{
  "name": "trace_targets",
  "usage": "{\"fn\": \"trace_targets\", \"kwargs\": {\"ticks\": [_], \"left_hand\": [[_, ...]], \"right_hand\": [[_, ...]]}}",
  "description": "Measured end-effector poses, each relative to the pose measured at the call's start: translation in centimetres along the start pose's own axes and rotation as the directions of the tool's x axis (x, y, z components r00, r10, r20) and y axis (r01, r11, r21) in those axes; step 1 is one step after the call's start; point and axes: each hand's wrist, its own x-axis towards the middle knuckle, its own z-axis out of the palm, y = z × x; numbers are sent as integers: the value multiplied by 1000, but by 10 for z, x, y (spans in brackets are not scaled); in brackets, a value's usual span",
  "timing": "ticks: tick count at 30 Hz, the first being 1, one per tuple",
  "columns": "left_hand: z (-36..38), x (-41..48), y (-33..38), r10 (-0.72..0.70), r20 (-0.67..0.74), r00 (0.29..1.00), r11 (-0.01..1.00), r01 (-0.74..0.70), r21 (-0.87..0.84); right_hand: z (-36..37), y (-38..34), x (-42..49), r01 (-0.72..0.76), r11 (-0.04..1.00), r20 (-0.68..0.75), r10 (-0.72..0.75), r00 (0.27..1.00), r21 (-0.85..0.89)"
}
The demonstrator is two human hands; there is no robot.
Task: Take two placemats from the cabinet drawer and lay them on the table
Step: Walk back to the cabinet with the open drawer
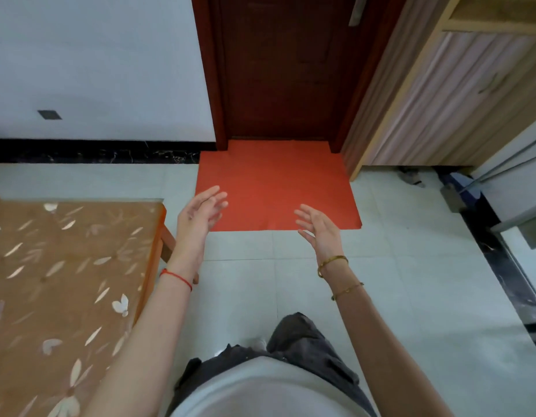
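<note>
My left hand [200, 212] and my right hand [318, 227] are both raised in front of me over the floor, palms turned toward each other, fingers straight and spread, holding nothing. The table [65, 266] stands at the left, its top covered by a brown cloth with pale leaf prints under a clear sheet. A wooden cabinet [441, 100] with ribbed fronts and a metal handle [492, 82] stands at the upper right. No placemats show in this view.
A red mat [275, 182] lies on the pale tiled floor before a dark wooden door [281, 67]. White appliance or furniture edges [513, 188] run along the right. My dark trousers [303, 335] show below.
</note>
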Motion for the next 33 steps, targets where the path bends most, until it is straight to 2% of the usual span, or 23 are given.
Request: {"fn": "trace_targets", "kwargs": {"ticks": [8, 15, 24, 33], "left_hand": [[9, 108, 14, -7, -163, 987, 999, 0, -42], [26, 209, 46, -1, -338, 941, 993, -40, -114], [19, 312, 69, 34, -527, 849, 989, -104, -103], [-46, 400, 91, 64, -656, 752, 979, -176, -105]], "right_hand": [[44, -19, 141, -32, 999, 138, 38, 990, -45], [92, -62, 275, -17, 994, 308, 49, 950, -106], [180, -99, 409, -4, 982, 510, 102, 854, -190], [306, -95, 495, -36, 972, 641, 181, 746, -233]]}}
